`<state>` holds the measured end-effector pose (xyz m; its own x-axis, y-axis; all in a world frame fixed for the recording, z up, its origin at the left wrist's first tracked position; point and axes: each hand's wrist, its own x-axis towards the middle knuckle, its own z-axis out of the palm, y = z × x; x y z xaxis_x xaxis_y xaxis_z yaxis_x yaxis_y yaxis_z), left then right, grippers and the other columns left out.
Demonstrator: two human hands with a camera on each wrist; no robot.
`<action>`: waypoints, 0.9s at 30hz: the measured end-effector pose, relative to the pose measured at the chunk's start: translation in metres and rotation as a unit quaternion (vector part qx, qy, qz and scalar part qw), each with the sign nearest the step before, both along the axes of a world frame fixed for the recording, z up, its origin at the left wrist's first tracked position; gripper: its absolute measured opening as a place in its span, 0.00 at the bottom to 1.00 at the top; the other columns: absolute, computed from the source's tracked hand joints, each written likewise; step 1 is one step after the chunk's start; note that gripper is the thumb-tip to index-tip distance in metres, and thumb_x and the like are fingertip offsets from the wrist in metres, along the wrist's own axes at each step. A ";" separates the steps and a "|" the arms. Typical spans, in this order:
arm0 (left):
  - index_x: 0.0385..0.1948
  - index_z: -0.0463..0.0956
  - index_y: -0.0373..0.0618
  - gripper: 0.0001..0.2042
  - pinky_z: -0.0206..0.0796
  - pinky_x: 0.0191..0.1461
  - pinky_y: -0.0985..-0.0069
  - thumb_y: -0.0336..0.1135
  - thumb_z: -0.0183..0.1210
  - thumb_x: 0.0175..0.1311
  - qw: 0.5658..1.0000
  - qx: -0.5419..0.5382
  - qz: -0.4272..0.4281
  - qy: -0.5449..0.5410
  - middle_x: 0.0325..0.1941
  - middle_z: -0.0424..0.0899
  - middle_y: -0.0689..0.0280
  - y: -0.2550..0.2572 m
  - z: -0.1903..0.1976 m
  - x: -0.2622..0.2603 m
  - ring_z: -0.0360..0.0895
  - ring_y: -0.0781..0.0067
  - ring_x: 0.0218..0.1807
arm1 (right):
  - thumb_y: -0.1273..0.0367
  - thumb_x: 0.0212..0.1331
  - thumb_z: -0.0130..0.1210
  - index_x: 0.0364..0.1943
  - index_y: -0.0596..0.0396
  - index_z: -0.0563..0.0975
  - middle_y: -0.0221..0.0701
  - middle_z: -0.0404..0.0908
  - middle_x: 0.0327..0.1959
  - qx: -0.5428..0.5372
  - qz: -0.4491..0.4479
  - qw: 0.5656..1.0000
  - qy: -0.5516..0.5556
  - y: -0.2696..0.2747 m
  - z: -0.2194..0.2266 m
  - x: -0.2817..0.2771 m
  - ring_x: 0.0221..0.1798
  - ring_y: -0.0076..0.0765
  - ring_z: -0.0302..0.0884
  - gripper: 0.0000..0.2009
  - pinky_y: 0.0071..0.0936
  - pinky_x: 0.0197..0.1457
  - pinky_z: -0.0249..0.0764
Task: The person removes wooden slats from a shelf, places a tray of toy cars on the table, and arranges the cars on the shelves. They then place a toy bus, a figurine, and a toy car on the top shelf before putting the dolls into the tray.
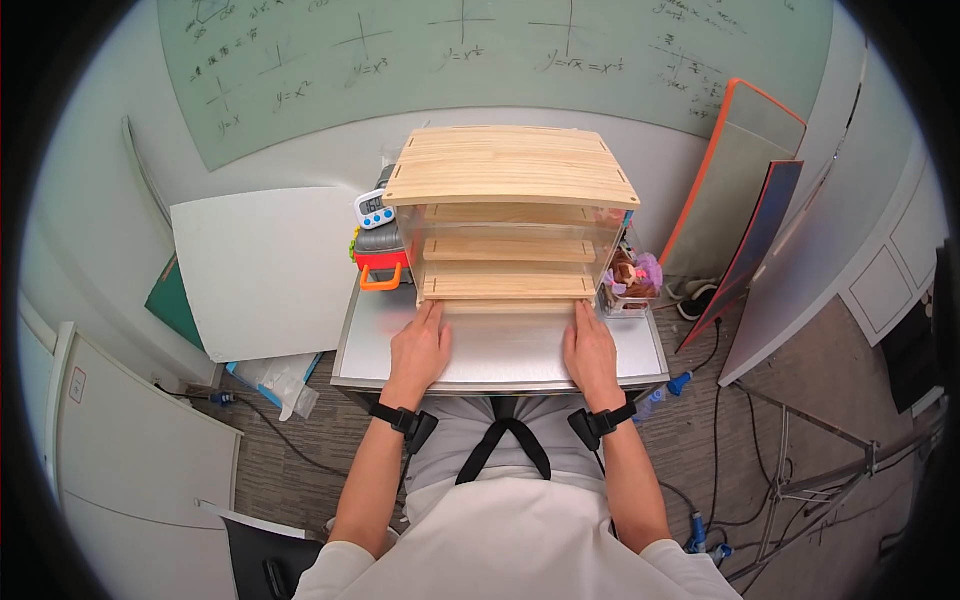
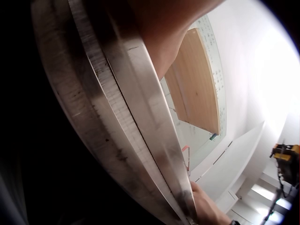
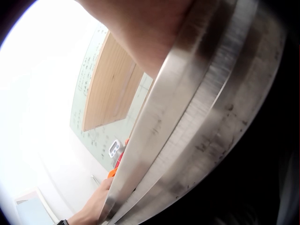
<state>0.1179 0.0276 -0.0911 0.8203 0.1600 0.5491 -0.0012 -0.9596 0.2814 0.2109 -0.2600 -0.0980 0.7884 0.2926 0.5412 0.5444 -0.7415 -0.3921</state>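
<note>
A wooden shelf unit (image 1: 512, 165) with clear side panels and several pale boards stands on the metal-topped table (image 1: 505, 355) in the head view. At its lower left front corner, my left hand (image 1: 420, 352) lies over the tabletop, fingers extended to the bottom board (image 1: 505, 307). My right hand (image 1: 592, 355) mirrors it at the lower right corner, its fingertips right at the board's end. Both wrist views are largely filled by the table's metal edge (image 2: 145, 89), which hides the fingers of the hand wearing each camera.
Left of the shelf, a white timer (image 1: 374, 210) sits on a grey and red case with an orange handle (image 1: 381, 278). To the right is a clear box (image 1: 630, 300) with purple and brown items. A white board (image 1: 270, 275) leans at left; cables (image 1: 716, 430) cross the floor.
</note>
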 end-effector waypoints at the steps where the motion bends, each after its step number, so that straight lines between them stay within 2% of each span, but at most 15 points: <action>1: 0.61 0.77 0.37 0.21 0.79 0.52 0.59 0.37 0.58 0.69 1.000 -0.001 0.001 0.005 0.65 0.80 0.50 0.000 0.000 0.000 0.87 0.49 0.49 | 0.72 0.68 0.52 0.66 0.70 0.71 0.59 0.76 0.65 0.000 -0.001 1.000 0.000 0.000 0.000 0.000 0.59 0.63 0.79 0.24 0.47 0.65 0.74; 6: 0.61 0.77 0.37 0.21 0.79 0.52 0.59 0.37 0.59 0.69 1.000 0.001 -0.001 -0.001 0.65 0.80 0.50 0.001 -0.002 0.000 0.87 0.48 0.49 | 0.72 0.68 0.52 0.66 0.70 0.71 0.59 0.76 0.65 0.001 -0.002 1.000 0.002 0.000 -0.002 0.001 0.60 0.64 0.79 0.24 0.47 0.66 0.74; 8: 0.61 0.77 0.37 0.21 0.79 0.52 0.59 0.38 0.59 0.69 1.000 0.001 -0.001 -0.001 0.65 0.80 0.50 0.001 -0.001 0.000 0.87 0.48 0.49 | 0.71 0.68 0.53 0.65 0.70 0.72 0.58 0.76 0.65 -0.016 -0.002 0.999 -0.039 -0.001 -0.006 0.003 0.54 0.60 0.81 0.24 0.46 0.61 0.77; 15: 0.61 0.77 0.39 0.21 0.79 0.53 0.58 0.38 0.59 0.69 1.000 -0.007 -0.005 0.005 0.66 0.79 0.48 -0.001 0.003 -0.001 0.86 0.47 0.50 | 0.72 0.67 0.54 0.65 0.68 0.72 0.59 0.75 0.66 -0.008 0.000 1.000 -0.025 -0.001 0.000 -0.001 0.55 0.62 0.80 0.23 0.47 0.62 0.77; 27: 0.61 0.78 0.42 0.20 0.79 0.54 0.58 0.38 0.58 0.69 1.000 -0.014 -0.004 0.015 0.67 0.78 0.47 -0.002 0.004 -0.002 0.86 0.46 0.52 | 0.72 0.65 0.55 0.61 0.66 0.76 0.61 0.73 0.68 0.045 0.015 0.999 0.009 -0.003 0.002 -0.004 0.66 0.66 0.74 0.21 0.48 0.70 0.71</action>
<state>0.1155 0.0261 -0.0872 0.8371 0.1692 0.5203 0.0003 -0.9511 0.3088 0.2069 -0.2626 -0.0957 0.7892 0.2673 0.5529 0.5588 -0.6859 -0.4661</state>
